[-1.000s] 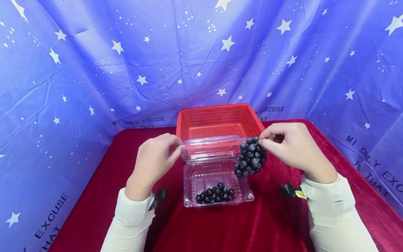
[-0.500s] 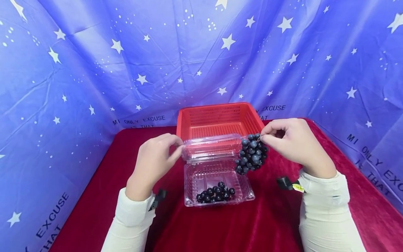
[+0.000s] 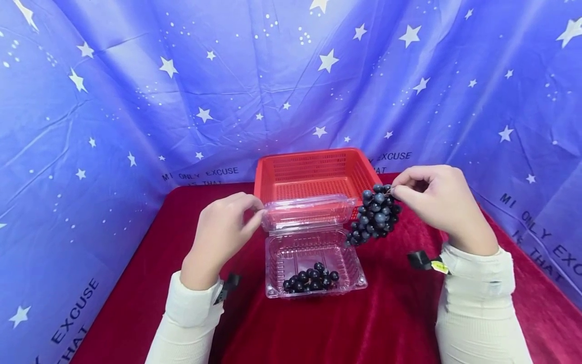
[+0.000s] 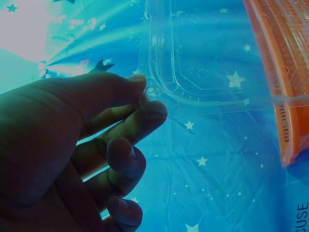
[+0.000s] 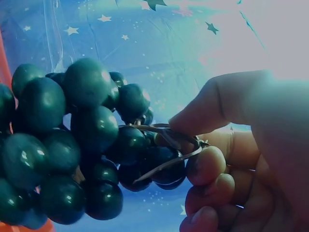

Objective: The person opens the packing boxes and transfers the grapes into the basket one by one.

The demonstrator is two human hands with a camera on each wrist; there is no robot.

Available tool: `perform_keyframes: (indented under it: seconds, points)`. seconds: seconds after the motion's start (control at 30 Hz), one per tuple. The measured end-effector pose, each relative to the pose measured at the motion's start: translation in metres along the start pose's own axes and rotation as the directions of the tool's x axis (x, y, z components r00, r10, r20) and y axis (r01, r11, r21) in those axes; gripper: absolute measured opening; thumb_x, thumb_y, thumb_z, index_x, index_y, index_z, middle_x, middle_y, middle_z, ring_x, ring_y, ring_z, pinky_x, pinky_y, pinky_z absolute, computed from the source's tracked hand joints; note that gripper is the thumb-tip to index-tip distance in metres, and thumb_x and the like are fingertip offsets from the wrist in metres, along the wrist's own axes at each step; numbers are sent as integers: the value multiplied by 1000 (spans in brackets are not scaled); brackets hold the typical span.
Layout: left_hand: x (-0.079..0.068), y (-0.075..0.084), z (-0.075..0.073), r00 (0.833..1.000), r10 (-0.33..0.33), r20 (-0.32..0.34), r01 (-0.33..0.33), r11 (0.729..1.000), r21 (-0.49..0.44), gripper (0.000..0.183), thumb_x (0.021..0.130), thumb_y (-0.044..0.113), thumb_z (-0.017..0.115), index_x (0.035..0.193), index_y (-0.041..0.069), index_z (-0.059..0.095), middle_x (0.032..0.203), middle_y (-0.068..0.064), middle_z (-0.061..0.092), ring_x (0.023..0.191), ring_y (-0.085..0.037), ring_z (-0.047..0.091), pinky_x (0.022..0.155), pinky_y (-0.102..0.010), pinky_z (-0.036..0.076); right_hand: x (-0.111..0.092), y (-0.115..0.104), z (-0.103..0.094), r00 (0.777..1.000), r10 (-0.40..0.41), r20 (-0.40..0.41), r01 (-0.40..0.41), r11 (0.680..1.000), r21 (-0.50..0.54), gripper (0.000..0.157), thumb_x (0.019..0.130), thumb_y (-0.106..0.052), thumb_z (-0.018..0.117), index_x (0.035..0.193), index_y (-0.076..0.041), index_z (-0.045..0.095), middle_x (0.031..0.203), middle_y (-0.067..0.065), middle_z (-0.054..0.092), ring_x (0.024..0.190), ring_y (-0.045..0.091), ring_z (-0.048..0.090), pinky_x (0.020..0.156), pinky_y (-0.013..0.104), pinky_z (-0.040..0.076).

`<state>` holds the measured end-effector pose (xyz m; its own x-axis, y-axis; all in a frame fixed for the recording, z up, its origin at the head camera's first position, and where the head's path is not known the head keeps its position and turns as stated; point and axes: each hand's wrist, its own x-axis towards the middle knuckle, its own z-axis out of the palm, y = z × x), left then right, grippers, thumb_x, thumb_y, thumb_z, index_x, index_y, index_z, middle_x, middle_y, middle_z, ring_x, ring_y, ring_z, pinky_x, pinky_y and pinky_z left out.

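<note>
The left hand [image 3: 225, 232] pinched the far left corner of the clear lid [image 3: 309, 215] between thumb and forefinger, right at its small round stud, with the other fingers loosely bent. The lid stood raised along the far side of a clear plastic box [image 3: 274, 253], and in the head view it overlapped the near side of a red basket [image 3: 313, 166]; whether lid and basket touched could not be told. The right hand [image 3: 438, 199] held a large bunch of dark grapes [image 3: 375, 215] by its thin brown stem, which was gripped between thumb and forefinger, the remaining fingers curled beneath. That bunch hung tilted in the air, its lower tip pointing left, close to the box's far right corner; it was unclear whether they touched. Inside the box, a smaller dark bunch [image 3: 311, 279] lay along the near wall, a little toward the right. The box sat in the middle of the bench [image 3: 318, 328], which was covered in dark red cloth, and the basket stood behind it by the far edge. Beyond that edge hung a blue curtain [image 3: 273, 65] printed with white stars and black lettering. Both wrists were in pale sleeves [image 3: 193, 308].
</note>
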<state>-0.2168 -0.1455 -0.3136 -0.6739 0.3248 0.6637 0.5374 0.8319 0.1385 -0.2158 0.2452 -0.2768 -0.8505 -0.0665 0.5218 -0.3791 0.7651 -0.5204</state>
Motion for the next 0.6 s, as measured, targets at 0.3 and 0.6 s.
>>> perform_keyframes:
  seconds: [0.3,0.6]
  points:
    - [-1,0,0,1000,-11,11,11,1000,-9,5,92,23,73,88,24,75,80,8,69,57,-10,46,52,-29,40,3,7,-2,994,44,-102,-43,999,5,17,85,-14,72,75,-27,78,58,-9,60,53,6,46,52,24,35]
    - [0,2,0,1000,-20,24,21,1000,-16,4,92,25,75,88,24,74,81,9,69,58,-10,47,53,-30,41,7,12,3,972,108,-208,-104,994,32,15,85,-15,70,75,-22,79,53,-15,56,49,2,41,49,24,31]
